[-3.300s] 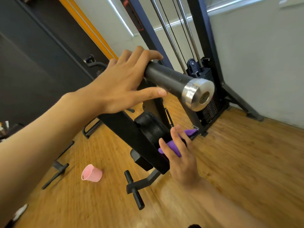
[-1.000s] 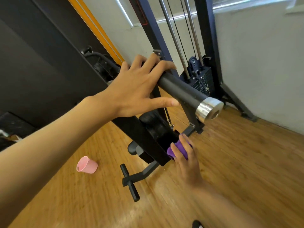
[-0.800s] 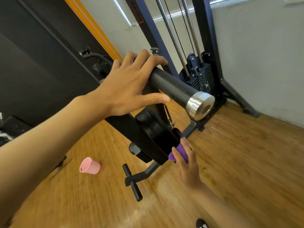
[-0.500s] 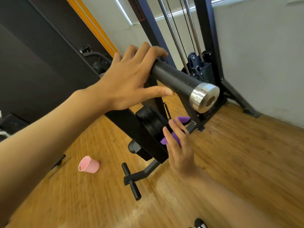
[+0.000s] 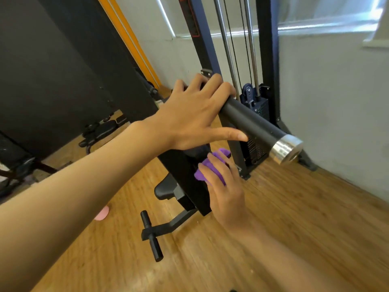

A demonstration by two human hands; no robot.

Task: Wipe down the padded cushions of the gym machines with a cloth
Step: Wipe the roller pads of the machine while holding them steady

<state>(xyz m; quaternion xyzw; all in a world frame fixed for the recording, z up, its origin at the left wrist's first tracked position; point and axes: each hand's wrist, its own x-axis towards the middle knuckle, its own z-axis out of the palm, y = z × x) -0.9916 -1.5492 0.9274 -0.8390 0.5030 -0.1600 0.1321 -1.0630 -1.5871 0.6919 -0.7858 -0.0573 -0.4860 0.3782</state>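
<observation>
Across the wooden floor point(image 5: 305, 218), a cable tower point(image 5: 271, 60) is standing against the wall. In front of it, the black lever arm point(image 5: 185, 178) of a plate-loaded machine is slanting down through the middle of the view. The left hand point(image 5: 189, 114) is steadying this arm from above, fingers curling over the bar sleeve point(image 5: 252, 123) and thumb stretching along its underside. Below it, the right hand point(image 5: 225, 192) is bunching a purple cloth point(image 5: 212, 165) in its curled fingers and pressing it against the black pad point(image 5: 196, 151) mounted on the arm's right face. Most of that pad is hiding behind the left hand and the cloth.

The step in hand looks to be the wiping of this one cushion, mid-stroke. The next move is probably calling for a firm drag of the cloth along the pad's length while the left hand is bracing the arm against swinging. The lower seat pad point(image 5: 166, 187) appears to be waiting its turn. A pink cup point(image 5: 102, 213) is peeking out on the floor beneath the left forearm.
</observation>
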